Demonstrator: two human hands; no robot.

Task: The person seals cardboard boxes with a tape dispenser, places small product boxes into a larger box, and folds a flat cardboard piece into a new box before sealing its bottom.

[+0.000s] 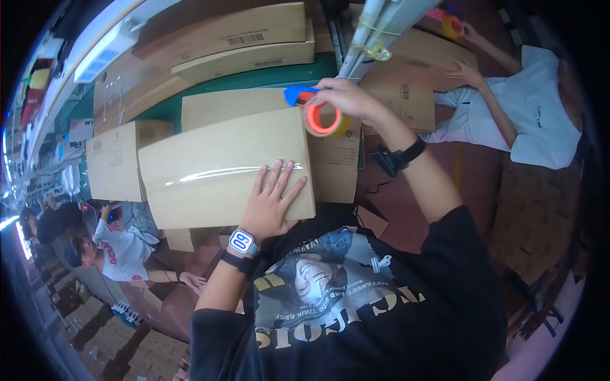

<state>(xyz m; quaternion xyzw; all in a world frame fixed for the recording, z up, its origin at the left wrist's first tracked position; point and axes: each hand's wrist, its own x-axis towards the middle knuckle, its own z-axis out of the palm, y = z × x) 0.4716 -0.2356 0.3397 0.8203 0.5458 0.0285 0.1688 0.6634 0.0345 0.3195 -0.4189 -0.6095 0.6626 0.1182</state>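
In front of me lies a cardboard box point(216, 152) with a shiny strip of clear tape along its top. My left hand point(270, 203) rests flat on the box near its right end, fingers spread over the end of the strip. Just above the box's far right corner, my right hand point(346, 98) is closed around a tape dispenser point(323, 117) with a blue head and an orange-red core. Its grip is partly hidden by my fingers.
More cardboard boxes point(219, 38) stand on the green table point(254, 79) beyond. Pale posts point(372, 38) rise behind my right hand. A co-worker point(543, 108) at right handles another box point(406, 76) and tape dispenser point(452, 26). Another person point(121, 251) sits at left.
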